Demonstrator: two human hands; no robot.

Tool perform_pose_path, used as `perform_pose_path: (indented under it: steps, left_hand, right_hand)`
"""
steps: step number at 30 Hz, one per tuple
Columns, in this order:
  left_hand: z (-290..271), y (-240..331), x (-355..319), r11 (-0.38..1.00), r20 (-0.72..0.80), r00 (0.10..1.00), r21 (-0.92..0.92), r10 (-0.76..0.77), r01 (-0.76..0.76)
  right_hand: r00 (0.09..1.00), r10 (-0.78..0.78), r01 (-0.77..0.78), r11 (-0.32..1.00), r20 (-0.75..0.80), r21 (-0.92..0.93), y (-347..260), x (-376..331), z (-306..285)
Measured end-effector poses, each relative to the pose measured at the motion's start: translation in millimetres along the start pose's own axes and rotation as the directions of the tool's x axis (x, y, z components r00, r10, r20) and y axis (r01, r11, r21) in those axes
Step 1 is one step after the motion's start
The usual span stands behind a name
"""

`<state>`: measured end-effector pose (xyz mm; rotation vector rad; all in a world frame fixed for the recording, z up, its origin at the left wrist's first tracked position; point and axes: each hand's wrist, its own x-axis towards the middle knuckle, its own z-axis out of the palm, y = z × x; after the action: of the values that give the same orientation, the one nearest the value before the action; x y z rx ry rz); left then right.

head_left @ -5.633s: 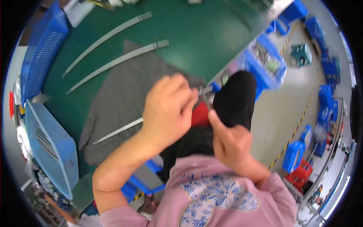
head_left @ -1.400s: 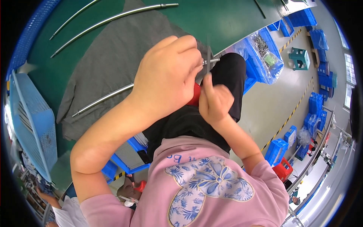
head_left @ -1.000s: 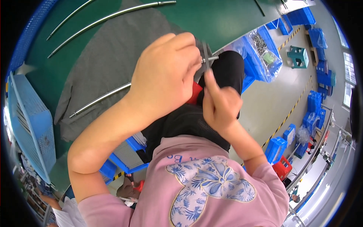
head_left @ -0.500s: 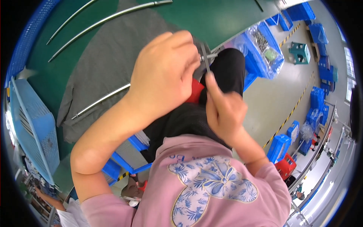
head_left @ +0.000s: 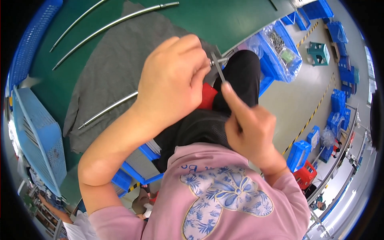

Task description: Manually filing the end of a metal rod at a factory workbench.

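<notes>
Silver and slender, the rod passes under the left hand, whose fingers are curled together and pinch it near its far end. That short end pokes out just right of the left fingertips, while the long part slants out from behind the wrist, down and left, over a grey cloth. Ahead of the right hand juts a thin, flat grey tool, pinched at its near end with one digit stretched toward it and the other fingers folded in. It crosses the rod's short end; whether the two touch, I cannot tell. Beyond the left hand, up and to its left, lie a long rod, partly over the cloth, and a farther rod on the green table. Well left of that hand leans a light-blue basket. Just below the fingertips shows something red, beside a black trouser leg. Up and right of the right hand, a blue bin holds a clear bag with small metal parts.
</notes>
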<state>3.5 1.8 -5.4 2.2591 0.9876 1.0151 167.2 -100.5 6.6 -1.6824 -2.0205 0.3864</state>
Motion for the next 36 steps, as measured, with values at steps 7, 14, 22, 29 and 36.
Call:
perform_pose_path:
  steps: [7, 14, 22, 29, 36]
  left_hand:
    - [-2, 0, 2, 0.999, -0.033, 0.998, -0.013, 0.044, -0.044]
    - [-1, -2, 2, 0.999, -0.034, 0.999, -0.019, 0.038, -0.039]
    - [-2, -1, 3, 0.999, -0.045, 0.998, -0.025, 0.036, -0.037]
    - [-2, -3, 2, 0.999, -0.046, 0.998, -0.005, 0.051, -0.051]
    - [-4, -2, 2, 0.998, -0.029, 0.998, 0.006, 0.059, -0.059]
  right_hand:
    - [0.999, 0.02, -0.019, 0.998, 0.027, -0.06, -11, -8, -6]
    - [0.999, -0.026, 0.023, 0.997, -0.038, -0.071, -6, -13, 6]
    - [0.998, -0.051, 0.048, 0.997, -0.048, -0.064, -5, -13, 8]
    - [0.989, -0.113, 0.098, 0.984, -0.092, -0.146, -5, -7, 17]
    - [0.887, -0.236, 0.214, 0.972, -0.397, -0.098, 18, 10, 65]
